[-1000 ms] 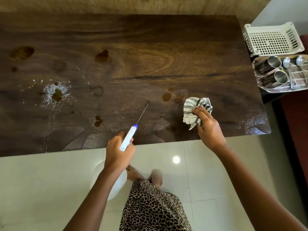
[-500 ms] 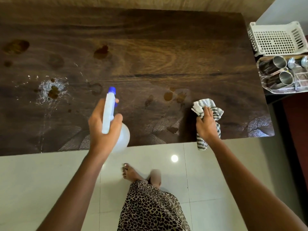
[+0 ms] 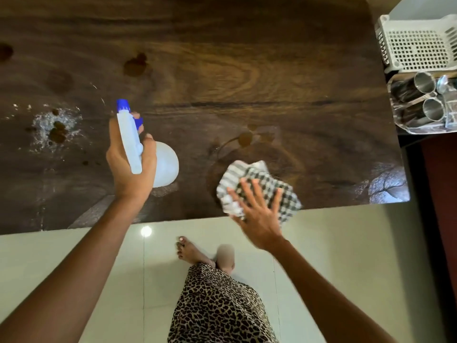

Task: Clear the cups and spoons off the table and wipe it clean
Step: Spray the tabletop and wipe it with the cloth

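My left hand [image 3: 131, 167] grips a white spray bottle [image 3: 164, 167] with a blue nozzle, held over the dark wooden table [image 3: 222, 70]. My right hand [image 3: 257, 214] presses flat, fingers spread, on a checked cloth [image 3: 249, 179] at the table's near edge. A wet curved streak lies just beyond the cloth. Brown stains [image 3: 134, 66] dot the tabletop, and a foamy sprayed patch [image 3: 55, 129] lies at the left. Steel cups [image 3: 431, 110] and spoons lie in a clear tray [image 3: 420, 129] off the table to the right.
A white perforated plastic basket [image 3: 418, 43] stands behind the clear tray at the far right. Pale floor tiles [image 3: 333, 243] run along the table's near edge, where my feet stand.
The spray bottle moved right and tipped more upright. My right hand opened flat on the cloth, which spread out and slid along the near edge, leaving a wet streak.
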`<state>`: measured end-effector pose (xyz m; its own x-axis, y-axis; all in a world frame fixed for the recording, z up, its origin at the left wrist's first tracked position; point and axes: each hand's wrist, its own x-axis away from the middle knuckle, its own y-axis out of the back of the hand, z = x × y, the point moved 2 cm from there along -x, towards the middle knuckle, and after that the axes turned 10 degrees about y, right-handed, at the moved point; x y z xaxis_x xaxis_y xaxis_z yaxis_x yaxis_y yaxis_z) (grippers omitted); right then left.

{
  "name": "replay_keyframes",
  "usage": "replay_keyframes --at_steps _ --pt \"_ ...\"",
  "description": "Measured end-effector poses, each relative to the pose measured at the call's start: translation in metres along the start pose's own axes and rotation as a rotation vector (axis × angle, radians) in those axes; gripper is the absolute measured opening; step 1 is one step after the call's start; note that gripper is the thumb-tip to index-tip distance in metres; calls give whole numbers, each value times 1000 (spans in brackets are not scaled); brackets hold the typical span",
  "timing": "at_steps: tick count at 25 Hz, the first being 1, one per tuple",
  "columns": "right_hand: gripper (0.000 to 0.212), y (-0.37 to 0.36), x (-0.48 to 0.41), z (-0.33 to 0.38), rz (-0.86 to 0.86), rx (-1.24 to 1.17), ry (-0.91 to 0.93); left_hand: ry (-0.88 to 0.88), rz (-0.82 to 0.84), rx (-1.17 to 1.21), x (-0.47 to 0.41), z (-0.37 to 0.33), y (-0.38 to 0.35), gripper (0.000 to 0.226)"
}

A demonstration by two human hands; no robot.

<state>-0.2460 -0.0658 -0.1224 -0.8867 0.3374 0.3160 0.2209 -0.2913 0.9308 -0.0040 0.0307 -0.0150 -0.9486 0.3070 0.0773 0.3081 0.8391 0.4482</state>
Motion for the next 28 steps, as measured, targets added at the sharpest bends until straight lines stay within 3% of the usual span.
replay_keyframes --at_steps 3,5,7,10,12,14,17,20,22,25,28 --pt "60 17 -5 -69 -18 -139 -357 23 4 10 -7 12 -3 55" --pt "60 35 -46 -84 -54 -190 -484 -7 -33 32 -8 13 -7 51" --pt "59 50 -103 -68 -70 -177 -420 -61 -61 78 -8 12 -9 47" --pt "59 47 -139 -15 13 -43 -90 -65 -63 85 -13 17 -11 41" --pt "60 33 -108 14 84 87 173 -59 -51 65 -12 22 -11 35" --pt "60 17 -56 10 73 135 305 -81 -50 50 -9 24 -11 28" --pt "57 21 -34 -50 -2 76 132 -108 -34 50 -12 24 -13 24" --pt "57 58 -113 -93 -78 -92 -257 -93 -24 43 -14 25 -16 27" --pt "58 81 -182 -86 -89 -164 -336 -78 -34 65 -13 30 -17 29" --pt "58 85 -241 -36 -28 -78 -114 -75 -38 90 -12 32 -17 40" --pt "56 60 -207 12 15 125 180 -85 -54 38 -13 26 -15 45"
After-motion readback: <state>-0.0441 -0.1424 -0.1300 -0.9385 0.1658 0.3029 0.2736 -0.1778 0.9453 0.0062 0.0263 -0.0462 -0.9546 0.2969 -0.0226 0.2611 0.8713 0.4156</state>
